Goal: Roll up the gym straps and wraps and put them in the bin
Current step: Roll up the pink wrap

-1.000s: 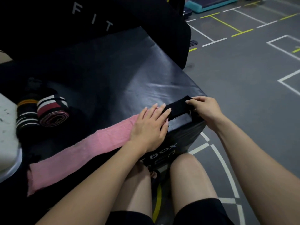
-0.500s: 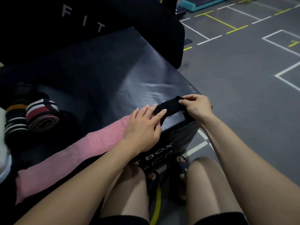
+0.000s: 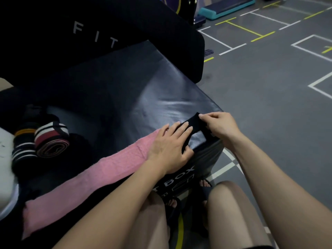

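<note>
Head view: pink wrap (image 3: 100, 169) under left hand (image 3: 170, 148) fingers (image 3: 181, 127)

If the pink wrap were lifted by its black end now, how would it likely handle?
Probably floppy: the pink wrap lies flat along the black box, following its surface. Likely light, since the left hand pins it with flat fingers. Its fuzzy weave suggests it would drag, not slide.

Upright black pad (image 3: 111, 20) behind: white letters "FIT". Front face of black plyo box (image 3: 203, 159): white "BOX", preceded by a partly hidden "T".
</note>
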